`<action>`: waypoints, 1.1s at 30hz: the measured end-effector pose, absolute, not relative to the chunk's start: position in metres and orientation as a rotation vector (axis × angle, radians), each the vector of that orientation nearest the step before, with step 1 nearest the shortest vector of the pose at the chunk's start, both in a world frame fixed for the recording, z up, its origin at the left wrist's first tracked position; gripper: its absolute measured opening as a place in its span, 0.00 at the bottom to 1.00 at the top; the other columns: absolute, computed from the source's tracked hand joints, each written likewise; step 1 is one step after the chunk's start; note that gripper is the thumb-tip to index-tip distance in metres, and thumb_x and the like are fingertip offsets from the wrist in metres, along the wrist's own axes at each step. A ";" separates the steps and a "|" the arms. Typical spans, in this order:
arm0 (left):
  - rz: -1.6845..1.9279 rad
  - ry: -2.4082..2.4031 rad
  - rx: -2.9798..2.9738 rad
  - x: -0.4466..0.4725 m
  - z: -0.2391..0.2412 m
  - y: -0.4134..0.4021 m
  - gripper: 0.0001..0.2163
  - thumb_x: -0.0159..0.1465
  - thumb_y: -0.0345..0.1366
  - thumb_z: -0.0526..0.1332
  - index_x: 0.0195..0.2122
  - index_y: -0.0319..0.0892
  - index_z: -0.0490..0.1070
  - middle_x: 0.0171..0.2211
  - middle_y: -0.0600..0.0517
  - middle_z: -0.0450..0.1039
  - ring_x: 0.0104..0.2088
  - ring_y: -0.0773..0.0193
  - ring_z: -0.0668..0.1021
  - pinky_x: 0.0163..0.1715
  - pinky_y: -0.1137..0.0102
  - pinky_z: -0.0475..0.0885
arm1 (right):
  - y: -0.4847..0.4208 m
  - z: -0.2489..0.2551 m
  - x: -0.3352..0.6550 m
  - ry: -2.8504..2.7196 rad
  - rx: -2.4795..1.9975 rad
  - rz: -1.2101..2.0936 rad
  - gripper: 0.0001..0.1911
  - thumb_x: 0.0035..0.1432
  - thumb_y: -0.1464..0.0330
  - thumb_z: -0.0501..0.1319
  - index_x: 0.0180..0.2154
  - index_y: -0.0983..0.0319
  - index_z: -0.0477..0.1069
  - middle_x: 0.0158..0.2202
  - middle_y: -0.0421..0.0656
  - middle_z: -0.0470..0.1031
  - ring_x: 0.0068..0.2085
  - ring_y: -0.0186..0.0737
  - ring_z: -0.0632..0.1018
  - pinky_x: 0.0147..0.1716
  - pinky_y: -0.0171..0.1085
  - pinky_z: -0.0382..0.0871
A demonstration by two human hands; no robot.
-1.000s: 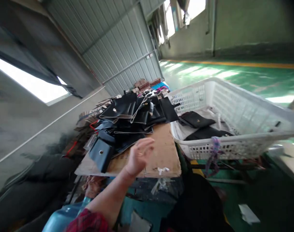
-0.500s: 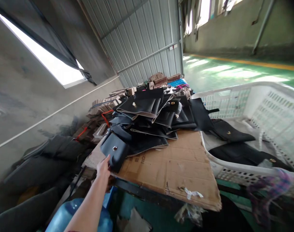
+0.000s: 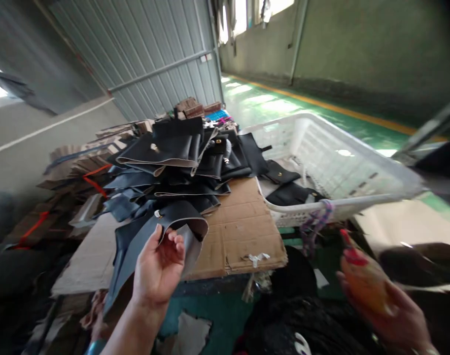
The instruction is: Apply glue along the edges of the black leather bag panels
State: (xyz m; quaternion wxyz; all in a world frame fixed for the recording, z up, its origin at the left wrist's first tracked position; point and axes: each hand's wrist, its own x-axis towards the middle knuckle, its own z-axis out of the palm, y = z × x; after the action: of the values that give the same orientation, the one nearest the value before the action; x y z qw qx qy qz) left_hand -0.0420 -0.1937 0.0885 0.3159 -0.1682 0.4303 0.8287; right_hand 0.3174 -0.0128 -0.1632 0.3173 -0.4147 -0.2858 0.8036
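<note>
Your left hand (image 3: 154, 271) has lifted the bag (image 3: 145, 239), fingers pinching its edge; your right hand (image 3: 404, 310) holds a bottle (image 3: 365, 278). Probably soft, light: grip the rim.

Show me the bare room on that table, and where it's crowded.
Bare cardboard shows on the right, bordered by the stacked black pieces behind, the white basket to the right and the white scrap in front. A second, pale patch lies left of the curled black piece in the left hand. The back is crowded with black pieces and brown bundles.

Workshop, mfg. type: corrugated metal wall (image 3: 147, 44), grn floor (image 3: 361, 130) w/ yellow line (image 3: 343, 109), piled blk pcs (image 3: 169, 148), plastic crate (image 3: 368, 201).
</note>
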 end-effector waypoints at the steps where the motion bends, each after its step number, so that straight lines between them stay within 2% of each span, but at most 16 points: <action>1: 2.132 1.098 -0.472 -0.026 0.087 -0.177 0.19 0.75 0.32 0.49 0.28 0.36 0.71 0.21 0.51 0.72 0.21 0.68 0.79 0.20 0.77 0.76 | -0.014 -0.168 0.323 -0.581 -1.210 2.037 0.20 0.54 0.47 0.65 0.47 0.44 0.79 0.40 0.52 0.83 0.38 0.54 0.85 0.36 0.52 0.81; 3: 2.045 1.048 -0.518 0.005 0.079 -0.142 0.19 0.75 0.34 0.49 0.30 0.35 0.72 0.22 0.50 0.74 0.23 0.66 0.81 0.23 0.76 0.78 | -0.015 -0.175 0.330 -0.412 -1.211 2.009 0.15 0.52 0.54 0.68 0.42 0.49 0.81 0.40 0.49 0.85 0.40 0.55 0.86 0.41 0.53 0.82; 7: 1.944 0.922 -0.442 0.060 0.054 -0.085 0.18 0.76 0.39 0.50 0.37 0.34 0.74 0.32 0.45 0.81 0.31 0.64 0.84 0.31 0.75 0.80 | -0.017 -0.179 0.335 -0.395 -1.038 2.085 0.14 0.52 0.56 0.69 0.40 0.53 0.83 0.39 0.48 0.86 0.38 0.53 0.86 0.38 0.48 0.83; 9: 1.739 0.882 -0.285 0.078 0.046 -0.077 0.19 0.75 0.42 0.51 0.40 0.32 0.75 0.38 0.39 0.82 0.38 0.60 0.85 0.37 0.72 0.80 | -0.020 -0.179 0.342 -0.367 -1.016 2.121 0.14 0.52 0.56 0.69 0.39 0.54 0.83 0.39 0.47 0.87 0.38 0.51 0.86 0.36 0.45 0.84; 11: 1.402 0.909 0.024 0.084 0.043 -0.084 0.17 0.70 0.43 0.60 0.43 0.31 0.77 0.42 0.35 0.81 0.41 0.54 0.85 0.39 0.68 0.81 | -0.023 -0.181 0.354 -0.316 -1.015 2.126 0.11 0.51 0.58 0.70 0.38 0.52 0.83 0.38 0.45 0.87 0.37 0.49 0.86 0.36 0.44 0.84; 13: 1.168 1.080 0.442 0.071 0.045 -0.100 0.19 0.61 0.44 0.70 0.46 0.33 0.80 0.44 0.35 0.82 0.43 0.50 0.84 0.41 0.65 0.80 | -0.025 -0.187 0.368 -0.277 -0.999 2.109 0.10 0.51 0.59 0.71 0.38 0.50 0.83 0.38 0.43 0.87 0.37 0.48 0.86 0.37 0.43 0.84; 14: 1.185 1.266 0.665 0.058 0.045 -0.106 0.21 0.58 0.46 0.72 0.45 0.34 0.81 0.44 0.37 0.82 0.44 0.50 0.84 0.45 0.65 0.79 | -0.027 -0.191 0.375 -0.259 -0.988 2.102 0.11 0.52 0.59 0.70 0.39 0.50 0.83 0.39 0.43 0.87 0.38 0.48 0.86 0.38 0.43 0.84; 16: 1.244 1.783 1.004 0.022 0.044 -0.111 0.25 0.58 0.49 0.70 0.50 0.37 0.79 0.52 0.39 0.80 0.54 0.49 0.80 0.56 0.62 0.73 | -0.031 -0.200 0.385 -0.235 -0.970 2.109 0.11 0.54 0.58 0.69 0.40 0.51 0.82 0.41 0.44 0.87 0.40 0.49 0.86 0.39 0.45 0.84; 17: 1.170 1.997 1.110 0.003 0.042 -0.109 0.29 0.58 0.50 0.68 0.55 0.35 0.76 0.58 0.36 0.76 0.58 0.45 0.77 0.59 0.58 0.70 | -0.033 -0.204 0.388 -0.225 -0.965 2.121 0.11 0.56 0.58 0.68 0.41 0.51 0.82 0.41 0.45 0.87 0.40 0.49 0.86 0.40 0.46 0.83; 19: 0.742 2.305 1.280 -0.029 0.034 -0.096 0.36 0.56 0.49 0.67 0.60 0.28 0.71 0.62 0.30 0.69 0.62 0.40 0.73 0.63 0.52 0.65 | -0.037 -0.209 0.390 -0.196 -0.965 2.145 0.11 0.58 0.58 0.66 0.41 0.52 0.82 0.40 0.45 0.87 0.39 0.49 0.86 0.41 0.47 0.83; 22: 0.154 2.413 1.457 -0.050 0.021 -0.073 0.38 0.55 0.46 0.67 0.62 0.24 0.67 0.64 0.27 0.66 0.66 0.37 0.68 0.67 0.52 0.57 | -0.041 -0.205 0.385 -0.149 -0.961 2.185 0.12 0.59 0.59 0.65 0.43 0.53 0.82 0.40 0.45 0.86 0.39 0.48 0.86 0.40 0.44 0.82; 25: 0.221 2.452 1.308 -0.048 0.020 -0.061 0.39 0.50 0.45 0.73 0.60 0.28 0.69 0.64 0.26 0.66 0.66 0.33 0.67 0.66 0.48 0.57 | -0.041 -0.189 0.375 -0.157 -0.936 2.199 0.13 0.58 0.59 0.65 0.44 0.55 0.81 0.41 0.45 0.86 0.40 0.47 0.85 0.40 0.41 0.82; 27: 0.362 2.388 1.144 -0.048 0.025 -0.061 0.31 0.48 0.42 0.74 0.52 0.32 0.74 0.58 0.28 0.73 0.61 0.33 0.73 0.62 0.47 0.65 | -0.039 -0.177 0.368 -0.193 -0.904 2.182 0.13 0.57 0.60 0.66 0.43 0.55 0.81 0.41 0.44 0.86 0.41 0.46 0.85 0.42 0.40 0.81; 30: 0.652 1.981 0.832 -0.052 0.032 -0.070 0.19 0.49 0.38 0.74 0.41 0.35 0.78 0.41 0.35 0.82 0.42 0.41 0.84 0.45 0.54 0.79 | -0.036 -0.162 0.359 -0.305 -0.844 2.132 0.14 0.57 0.57 0.67 0.43 0.56 0.82 0.43 0.45 0.86 0.43 0.47 0.85 0.43 0.40 0.81; 32: 0.991 1.675 0.567 -0.056 0.029 -0.076 0.18 0.46 0.34 0.76 0.38 0.36 0.79 0.34 0.39 0.83 0.31 0.48 0.85 0.33 0.62 0.81 | -0.033 -0.155 0.355 -0.403 -0.817 2.086 0.16 0.57 0.55 0.67 0.43 0.56 0.81 0.44 0.47 0.86 0.43 0.49 0.85 0.42 0.42 0.82; 33: 1.182 1.568 0.448 -0.056 0.025 -0.078 0.18 0.44 0.32 0.77 0.37 0.36 0.80 0.33 0.41 0.83 0.30 0.49 0.84 0.31 0.64 0.81 | -0.031 -0.151 0.354 -0.456 -0.814 2.057 0.17 0.57 0.54 0.67 0.44 0.56 0.81 0.45 0.47 0.86 0.42 0.49 0.86 0.41 0.42 0.83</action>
State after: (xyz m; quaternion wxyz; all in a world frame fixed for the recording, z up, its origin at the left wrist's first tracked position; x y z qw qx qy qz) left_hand -0.0560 -0.0784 0.0247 0.5343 0.1879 0.6581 0.4960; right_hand 0.3537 -0.0313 -0.1515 0.4273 -0.3258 -0.1825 0.8234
